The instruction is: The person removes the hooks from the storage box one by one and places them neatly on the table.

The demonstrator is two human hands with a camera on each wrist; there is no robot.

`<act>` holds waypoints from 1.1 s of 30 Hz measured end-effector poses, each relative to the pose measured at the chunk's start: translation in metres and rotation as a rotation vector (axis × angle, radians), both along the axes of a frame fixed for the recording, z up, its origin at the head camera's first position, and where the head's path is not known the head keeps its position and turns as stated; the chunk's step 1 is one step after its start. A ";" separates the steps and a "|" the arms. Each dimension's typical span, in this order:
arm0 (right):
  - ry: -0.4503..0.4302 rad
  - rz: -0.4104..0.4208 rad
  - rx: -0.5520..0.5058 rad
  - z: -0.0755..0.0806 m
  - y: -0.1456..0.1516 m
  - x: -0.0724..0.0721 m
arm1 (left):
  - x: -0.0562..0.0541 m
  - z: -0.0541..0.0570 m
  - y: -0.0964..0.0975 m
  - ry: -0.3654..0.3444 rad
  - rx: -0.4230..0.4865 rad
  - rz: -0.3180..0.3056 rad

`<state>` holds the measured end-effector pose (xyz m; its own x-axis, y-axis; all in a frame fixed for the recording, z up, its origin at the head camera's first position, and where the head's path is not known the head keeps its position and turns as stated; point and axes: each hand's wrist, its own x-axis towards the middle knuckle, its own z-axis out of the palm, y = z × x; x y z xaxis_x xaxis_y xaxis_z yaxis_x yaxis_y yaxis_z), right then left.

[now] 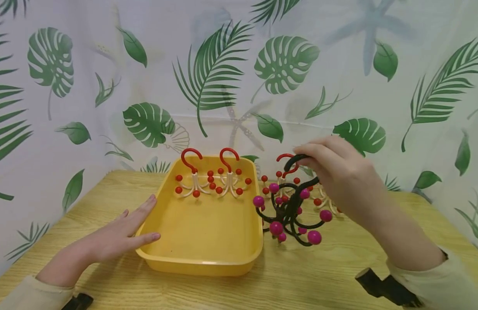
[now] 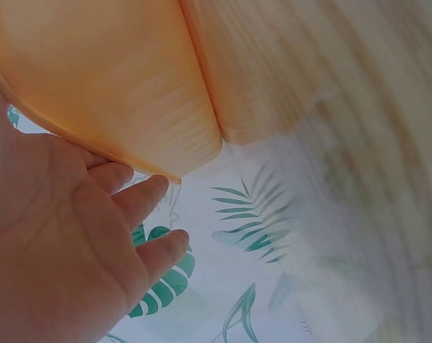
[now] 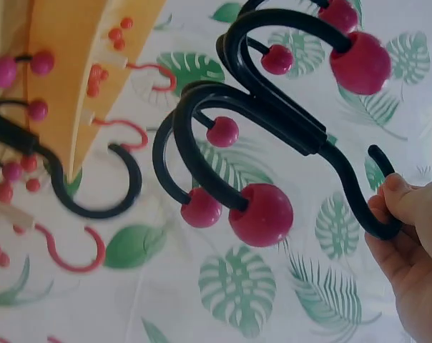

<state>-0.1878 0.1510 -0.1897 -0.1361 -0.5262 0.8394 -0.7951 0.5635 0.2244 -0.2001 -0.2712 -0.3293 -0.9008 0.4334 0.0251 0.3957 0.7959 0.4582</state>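
Observation:
My right hand (image 1: pixel 347 185) pinches the curved hook end of a black multi-arm hanging hook (image 3: pixel 284 121) with pink ball tips. It hangs to the right of the yellow tray (image 1: pixel 201 261), apart from the tray in the right wrist view. A second black hanging hook (image 3: pixel 96 212) appears behind it there; in the head view the two overlap. My left hand (image 1: pixel 111 237) rests on the tray's left rim, its fingers extended. Inside the tray's far end stand two white hanging hooks, one on the left (image 1: pixel 195 181) and one on the right (image 1: pixel 229 183), with red hooks and red balls.
More white-and-red hanging hooks stand on the wooden table (image 1: pixel 351 245) right of the tray, partly hidden by the black one and my right hand; one (image 1: pixel 282 181) shows its red top. A leaf-patterned cloth (image 1: pixel 239 77) hangs behind the table.

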 end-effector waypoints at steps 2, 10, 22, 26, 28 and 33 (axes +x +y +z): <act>0.004 -0.062 -0.009 0.002 0.013 0.002 | 0.000 0.000 0.000 0.001 0.000 -0.002; -0.029 -0.264 0.063 0.009 0.059 0.011 | -0.002 0.001 0.000 -0.004 0.005 -0.015; -0.210 -0.249 0.203 -0.026 0.105 -0.011 | 0.000 0.000 -0.001 -0.014 0.017 -0.015; -0.294 -0.244 0.218 -0.039 0.111 -0.017 | -0.001 0.000 -0.001 -0.012 0.018 -0.013; -0.323 -0.247 0.225 -0.044 0.111 -0.019 | -0.001 0.000 -0.001 -0.011 0.018 -0.011; -0.387 -0.254 0.237 -0.053 0.112 -0.026 | -0.001 0.000 -0.001 -0.010 0.014 -0.009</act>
